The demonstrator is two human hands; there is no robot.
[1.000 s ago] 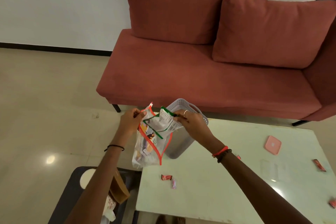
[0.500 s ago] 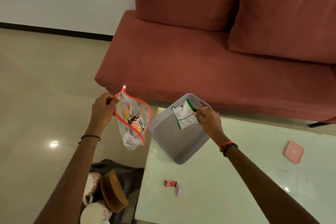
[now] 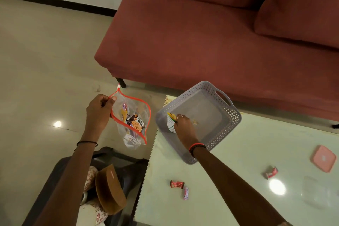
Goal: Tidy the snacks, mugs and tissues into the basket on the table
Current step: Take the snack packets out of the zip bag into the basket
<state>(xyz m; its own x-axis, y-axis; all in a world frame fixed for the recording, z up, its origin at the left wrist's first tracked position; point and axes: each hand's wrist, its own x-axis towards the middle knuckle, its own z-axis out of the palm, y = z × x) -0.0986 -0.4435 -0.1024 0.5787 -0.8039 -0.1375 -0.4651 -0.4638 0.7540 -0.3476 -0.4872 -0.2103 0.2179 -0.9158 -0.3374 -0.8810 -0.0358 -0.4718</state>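
Observation:
A grey perforated basket (image 3: 233, 115) stands on the far left corner of the pale table (image 3: 229, 180). My right hand (image 3: 183, 124) is down inside it, pinching a white and green snack packet (image 3: 170, 120) against the basket's left wall. Left of the table, over the floor, my left hand (image 3: 99, 110) grips the rim of a clear zip bag with an orange edge (image 3: 132, 119). The bag hangs open with several snack packs inside, one a peanut pack. Small wrapped sweets lie on the table: a red one (image 3: 177, 184), a pink one (image 3: 185, 193) and another red one (image 3: 270, 173).
A red sofa (image 3: 201, 33) runs along the far side of the table. A pink square lid (image 3: 323, 158) lies at the table's right. Below left, a dark stool (image 3: 55, 189) carries a brown curved box (image 3: 110, 191) and patterned mugs (image 3: 91, 214).
My right hand has carried the white and green packet from above the basket down into it. My left hand still holds the zip bag, now a little lower and further from the basket.

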